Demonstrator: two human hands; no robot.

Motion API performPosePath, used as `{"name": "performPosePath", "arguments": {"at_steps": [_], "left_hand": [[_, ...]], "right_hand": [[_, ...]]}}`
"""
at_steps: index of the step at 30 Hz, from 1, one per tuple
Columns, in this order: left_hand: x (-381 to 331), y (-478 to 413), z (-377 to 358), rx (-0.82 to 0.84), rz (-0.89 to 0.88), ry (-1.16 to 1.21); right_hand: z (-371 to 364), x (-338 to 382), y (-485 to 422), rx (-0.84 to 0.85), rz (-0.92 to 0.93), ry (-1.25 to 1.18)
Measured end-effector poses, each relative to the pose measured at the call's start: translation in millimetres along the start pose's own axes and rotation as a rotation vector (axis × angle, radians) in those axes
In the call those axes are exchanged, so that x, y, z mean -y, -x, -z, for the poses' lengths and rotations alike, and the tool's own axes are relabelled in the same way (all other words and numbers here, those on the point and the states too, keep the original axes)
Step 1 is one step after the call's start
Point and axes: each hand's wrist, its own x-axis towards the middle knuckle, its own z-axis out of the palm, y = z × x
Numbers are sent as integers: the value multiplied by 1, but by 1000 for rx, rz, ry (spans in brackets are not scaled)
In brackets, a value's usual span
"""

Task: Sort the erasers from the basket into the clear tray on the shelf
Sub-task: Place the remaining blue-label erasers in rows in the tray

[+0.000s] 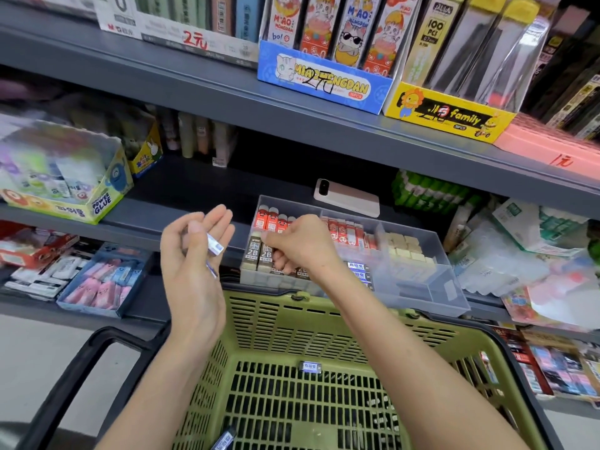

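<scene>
Well along: clear plastic compartment tray [448,287] mostly stocked; right hand [298,245] over its front-left section, grip curled among grey 2B erasers [259,254], hold unclear; left hand [194,254], left of the tray, thumb-pins blue-white wrapped erasers [216,246]; two blue-labelled erasers [311,367] remain in the green slatted plastic basket [324,319] below the tray.

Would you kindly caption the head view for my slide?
Right hand reaches into clear tray; left hand holds erasers.
</scene>
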Motion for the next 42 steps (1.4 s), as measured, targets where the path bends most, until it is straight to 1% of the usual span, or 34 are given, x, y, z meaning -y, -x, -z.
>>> {"name": "performPosePath", "arguments": {"at_steps": [2, 4, 5, 6, 8, 9, 10, 11, 15, 17, 19, 22, 24, 26, 29, 31, 33, 36, 40, 42], "left_hand": [[1, 1, -1, 30, 18, -10], [2, 3, -3, 60, 37, -16], [2, 4, -4, 77, 45, -13], [2, 5, -6, 95, 52, -6], [2, 9, -9, 141, 69, 4], [2, 12, -10, 175, 80, 2], [3, 15, -12, 213, 92, -1], [4, 19, -14, 252, 107, -1], [5, 36, -23, 387, 174, -7], [7, 45, -26, 418, 217, -25], [11, 52, -28, 414, 280, -10], [14, 57, -29, 448, 347, 23], [16, 58, -30, 458, 355, 29], [18, 56, -29, 448, 318, 2], [17, 53, -26, 398, 192, -167], [18, 49, -24, 367, 114, -292], [20, 47, -21, 368, 95, -326], [20, 46, -19, 395, 144, -296], [21, 45, -20, 449, 240, -125], [22, 45, -21, 470, 250, -99]], "right_hand": [[0, 3, 4, -13, 19, 44], [2, 4, 12, -111, 106, 132], [3, 5, 19, -160, 168, 113], [6, 6, 28, -164, 230, 37], [8, 6, 50, -37, 327, -202], [7, 4, 60, 29, 376, -273], [6, 1, 67, 48, 423, -285], [5, -4, 74, 31, 457, -280], [19, -24, 86, -102, 471, -319], [27, -32, 92, -72, 501, -282], [26, -39, 97, -47, 530, -236], [22, -47, 101, -128, 547, -229], [31, -53, 100, -165, 509, -281], [51, -61, 92, -250, 425, -327], [79, -75, 67, -428, 273, -254], [85, -81, 49, -460, 176, -201], [81, -82, 34, -464, 107, -155], [67, -82, 18, -471, 85, -52], [55, -82, 11, -467, 103, 48], [53, -82, 11, -483, 127, 86]]}}
